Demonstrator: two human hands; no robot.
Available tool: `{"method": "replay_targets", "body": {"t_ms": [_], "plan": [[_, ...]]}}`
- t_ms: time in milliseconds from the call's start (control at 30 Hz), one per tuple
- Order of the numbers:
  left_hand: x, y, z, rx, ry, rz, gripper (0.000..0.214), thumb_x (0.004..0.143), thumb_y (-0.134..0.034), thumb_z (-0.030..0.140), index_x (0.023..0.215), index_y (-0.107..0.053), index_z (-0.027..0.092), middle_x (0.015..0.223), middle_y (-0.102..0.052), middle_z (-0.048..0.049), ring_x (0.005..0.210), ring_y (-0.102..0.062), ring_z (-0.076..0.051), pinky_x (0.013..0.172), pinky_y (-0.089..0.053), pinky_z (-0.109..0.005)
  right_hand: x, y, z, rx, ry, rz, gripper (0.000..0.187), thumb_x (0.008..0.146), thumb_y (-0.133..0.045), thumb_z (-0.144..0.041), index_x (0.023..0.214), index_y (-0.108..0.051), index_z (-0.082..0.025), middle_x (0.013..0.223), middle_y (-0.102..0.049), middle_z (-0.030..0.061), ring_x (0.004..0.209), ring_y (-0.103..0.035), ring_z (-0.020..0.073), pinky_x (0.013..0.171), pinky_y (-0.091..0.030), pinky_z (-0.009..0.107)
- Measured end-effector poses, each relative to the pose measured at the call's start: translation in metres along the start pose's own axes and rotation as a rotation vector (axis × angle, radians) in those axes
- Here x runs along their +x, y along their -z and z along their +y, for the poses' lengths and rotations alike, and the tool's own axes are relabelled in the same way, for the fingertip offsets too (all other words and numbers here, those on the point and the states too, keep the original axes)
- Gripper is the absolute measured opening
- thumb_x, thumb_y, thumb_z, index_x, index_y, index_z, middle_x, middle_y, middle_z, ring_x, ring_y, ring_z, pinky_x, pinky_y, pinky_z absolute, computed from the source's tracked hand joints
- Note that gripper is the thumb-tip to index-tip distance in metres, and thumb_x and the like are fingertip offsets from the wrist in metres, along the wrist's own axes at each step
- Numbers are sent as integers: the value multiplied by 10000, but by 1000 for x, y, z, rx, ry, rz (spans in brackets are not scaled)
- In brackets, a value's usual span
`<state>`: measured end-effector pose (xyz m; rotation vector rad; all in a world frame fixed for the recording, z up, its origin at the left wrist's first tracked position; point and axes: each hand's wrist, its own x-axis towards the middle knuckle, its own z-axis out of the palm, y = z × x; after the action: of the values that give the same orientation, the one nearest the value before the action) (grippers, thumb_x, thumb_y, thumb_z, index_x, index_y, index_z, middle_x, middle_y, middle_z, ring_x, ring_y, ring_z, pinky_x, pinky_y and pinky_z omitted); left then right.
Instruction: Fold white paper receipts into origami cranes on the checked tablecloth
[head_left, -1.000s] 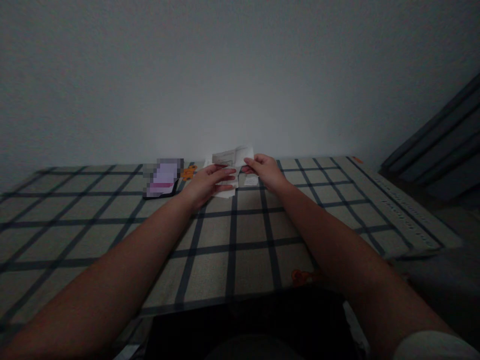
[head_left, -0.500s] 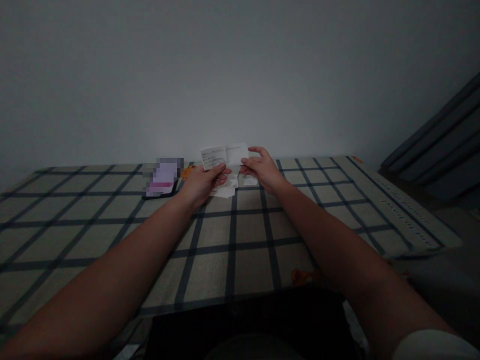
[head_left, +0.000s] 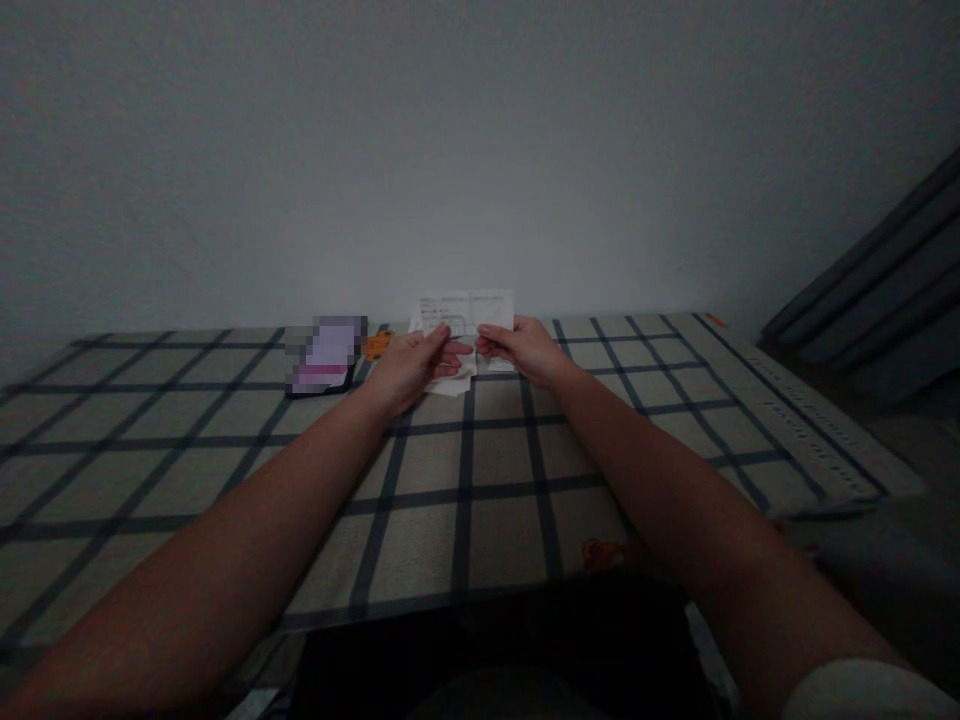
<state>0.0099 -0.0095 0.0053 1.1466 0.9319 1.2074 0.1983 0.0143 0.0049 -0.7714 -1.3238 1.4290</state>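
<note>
Between both hands, a creased white printed slip of paper (head_left: 469,307) is held up above the table, its face turned toward me. My left hand (head_left: 415,368) pinches its lower left part between thumb and fingers. My right hand (head_left: 523,350) grips the lower right part the same way. Under and behind the hands lie more white papers (head_left: 454,385) on the cloth, partly hidden by my left fingers. The print is too small to read.
A checked tablecloth (head_left: 420,460) covers the table, which stands against a pale wall (head_left: 480,150). Left of the papers lies a phone-like object (head_left: 328,355), partly pixelated, beside an orange shape (head_left: 379,345). Another orange piece (head_left: 602,553) is near the front edge. A dark curtain (head_left: 877,270) hangs at right.
The held paper has shifted slightly right and now sits more level. My right fingers have closed onto its lower right part; the index finger was extended before.
</note>
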Motion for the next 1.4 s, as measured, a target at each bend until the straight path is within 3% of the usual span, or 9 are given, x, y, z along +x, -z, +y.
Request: {"method": "replay_targets", "body": {"t_ms": [100, 267, 500, 667, 800, 933, 1167, 1400], "plan": [[0, 1, -1, 6, -23, -6, 303, 874, -646, 437, 815, -661, 140, 874, -755, -107, 564, -614, -100, 635, -557, -252, 0, -1, -1, 16, 0, 7, 205, 753, -760, -298, 810, -656, -131, 761, -699, 45, 691, -648, 114, 779, -553, 278], [1, 5, -5, 157, -96, 34, 329, 676, -828, 402, 842, -735, 133, 905, -760, -100, 613, -629, -122, 626, -528, -245, 2, 2, 2, -50, 5, -9, 199, 756, -759, -303, 810, -671, -133, 778, -705, 54, 700, -647, 121, 752, -550, 277], [-1, 7, -3, 233, -174, 119, 339, 682, -808, 450, 807, -744, 141, 860, -750, -92, 627, -622, -132, 600, -491, -239, 0, 2, 2, -167, 46, -63, 173, 747, -753, -288, 818, -692, -141, 780, -710, 49, 674, -629, 127, 670, -536, 265], [-8, 3, 3, 431, -246, 147, 297, 731, -766, 444, 775, -738, 152, 719, -720, -57, 580, -598, -144, 551, -467, -244, -3, -1, -4, -277, 43, -70, 155, 739, -749, -269, 803, -686, -142, 752, -702, 47, 657, -618, 134, 658, -524, 274], [-9, 4, 5, 552, -298, 108, 276, 775, -725, 429, 785, -740, 153, 691, -711, -50, 553, -595, -145, 543, -462, -249, -5, 1, -8, -435, 55, -49, 179, 750, -723, -292, 699, -668, -130, 707, -687, 63, 648, -612, 146, 633, -497, 277], [-6, 8, 4, 674, -308, 60, 291, 787, -699, 437, 767, -732, 149, 702, -718, -55, 555, -612, -145, 550, -466, -246, -4, 4, -4, -528, 98, -42, 211, 736, -722, -331, 718, -664, -129, 712, -682, 51, 665, -609, 143, 601, -466, 255], [-4, 9, 3, 684, -251, -14, 293, 750, -689, 429, 807, -720, 144, 738, -726, -61, 566, -623, -148, 535, -474, -250, 1, -2, 0, -315, 98, -79, 156, 735, -719, -263, 800, -641, -144, 792, -680, 39, 712, -614, 123, 696, -506, 268], [-3, 7, 1, 535, -164, -112, 317, 726, -701, 441, 844, -703, 147, 798, -719, -67, 610, -632, -155, 600, -532, -298, -2, -1, -3, -293, 108, -111, 190, 736, -735, -287, 712, -609, -148, 697, -631, 11, 664, -580, 117, 665, -477, 270]]}}
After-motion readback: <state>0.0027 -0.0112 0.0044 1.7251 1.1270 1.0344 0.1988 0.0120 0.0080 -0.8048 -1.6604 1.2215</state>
